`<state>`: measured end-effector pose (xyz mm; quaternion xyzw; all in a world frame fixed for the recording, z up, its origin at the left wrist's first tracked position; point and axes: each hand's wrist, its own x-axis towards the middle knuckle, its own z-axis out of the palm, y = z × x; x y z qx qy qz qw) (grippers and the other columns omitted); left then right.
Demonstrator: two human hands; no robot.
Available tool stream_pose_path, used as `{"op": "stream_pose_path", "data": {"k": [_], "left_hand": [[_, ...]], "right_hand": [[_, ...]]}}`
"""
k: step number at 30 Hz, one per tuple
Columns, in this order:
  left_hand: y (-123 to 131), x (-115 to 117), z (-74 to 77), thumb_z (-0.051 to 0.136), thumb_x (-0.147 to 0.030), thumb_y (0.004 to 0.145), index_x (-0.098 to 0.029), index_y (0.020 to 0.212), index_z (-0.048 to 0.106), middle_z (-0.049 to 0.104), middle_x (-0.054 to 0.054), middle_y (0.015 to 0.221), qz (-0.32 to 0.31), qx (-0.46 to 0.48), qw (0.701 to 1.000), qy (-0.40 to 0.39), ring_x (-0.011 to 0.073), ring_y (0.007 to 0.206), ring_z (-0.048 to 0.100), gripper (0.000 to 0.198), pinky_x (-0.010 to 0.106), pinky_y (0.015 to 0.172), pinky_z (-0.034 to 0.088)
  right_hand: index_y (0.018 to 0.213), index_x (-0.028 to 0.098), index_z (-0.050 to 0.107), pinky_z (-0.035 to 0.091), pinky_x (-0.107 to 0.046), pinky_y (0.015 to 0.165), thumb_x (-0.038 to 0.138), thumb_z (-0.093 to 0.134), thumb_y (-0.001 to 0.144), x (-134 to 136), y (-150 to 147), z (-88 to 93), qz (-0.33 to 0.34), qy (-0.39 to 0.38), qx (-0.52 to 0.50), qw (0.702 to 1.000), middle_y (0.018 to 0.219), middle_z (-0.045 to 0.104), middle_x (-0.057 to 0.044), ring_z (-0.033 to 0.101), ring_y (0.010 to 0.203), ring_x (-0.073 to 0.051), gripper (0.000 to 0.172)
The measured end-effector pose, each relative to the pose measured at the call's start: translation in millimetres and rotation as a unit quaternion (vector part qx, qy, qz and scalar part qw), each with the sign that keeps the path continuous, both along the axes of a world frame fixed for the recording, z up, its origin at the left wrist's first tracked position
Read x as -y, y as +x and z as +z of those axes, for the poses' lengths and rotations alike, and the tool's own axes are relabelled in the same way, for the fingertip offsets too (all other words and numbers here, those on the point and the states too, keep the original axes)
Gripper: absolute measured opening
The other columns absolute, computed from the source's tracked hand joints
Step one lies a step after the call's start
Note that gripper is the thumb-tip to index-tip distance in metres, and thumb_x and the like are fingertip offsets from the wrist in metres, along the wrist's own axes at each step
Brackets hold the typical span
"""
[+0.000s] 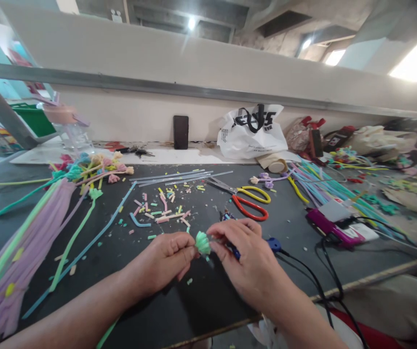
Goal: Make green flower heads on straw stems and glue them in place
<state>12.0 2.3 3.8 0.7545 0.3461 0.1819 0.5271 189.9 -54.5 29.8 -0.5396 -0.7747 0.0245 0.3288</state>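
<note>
A small mint-green fuzzy pipe-cleaner flower (202, 243) sits between my two hands above the front of the dark table. My left hand (174, 254) pinches its left side with thumb and fingers closed. On the other side, my right hand (241, 247) has thumb and fingertips bent together at the flower's right edge. A green pipe-cleaner stem (107, 333) shows below my left forearm. Partly hidden behind my right hand lies a blue corded tool (274, 245). Scissors (247, 198) with one yellow and one red handle rest open beyond my right hand.
Short cut pieces (163, 218) litter the table's middle, with clear sticks (186, 178) behind. Bundled purple pipe cleaners (37, 247) lie left, loose coloured ones (321, 184) right. A magenta power strip (334, 228) trails black cords. A phone (181, 132) and white bag (252, 133) stand at the back.
</note>
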Motion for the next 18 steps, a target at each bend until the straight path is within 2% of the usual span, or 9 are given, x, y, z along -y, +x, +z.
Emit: {"op": "stream_pose_path", "data": {"k": [3,10,18], "left_hand": [[-0.9,1.4,2.4,0.04,-0.033,0.088,-0.018,0.063,0.045,0.047,-0.006,0.049,-0.004,-0.002,1.0,0.008,0.0073,0.047,0.04,0.03,0.018,0.049,0.031],[0.6,2.9,2.7,0.041,-0.03,0.087,-0.017,0.067,0.052,0.044,-0.006,0.053,0.001,-0.026,0.998,0.062,0.0076,0.05,0.04,0.026,0.018,0.049,0.032],[-0.9,3.3,4.6,0.041,-0.028,0.087,-0.016,0.07,0.055,0.042,-0.006,0.052,0.013,-0.02,0.996,0.088,0.007,0.048,0.039,0.024,0.018,0.047,0.031]], "right_hand": [[0.083,0.021,0.057,0.029,-0.029,0.079,0.008,0.055,0.079,-1.4,4.6,5.7,-0.026,0.01,-0.007,1.0,0.075,0.064,0.004,0.058,0.071,-0.012,0.014],[0.075,0.021,0.056,0.027,-0.032,0.082,0.012,0.054,0.083,-0.3,-1.7,1.5,0.005,-0.029,-0.008,1.0,0.07,0.062,0.004,0.056,0.069,-0.012,0.011],[0.074,0.021,0.059,0.028,-0.033,0.082,0.011,0.056,0.08,-0.6,-1.1,0.3,-0.007,-0.043,-0.01,0.999,0.069,0.063,0.004,0.055,0.065,-0.011,0.012]]}}
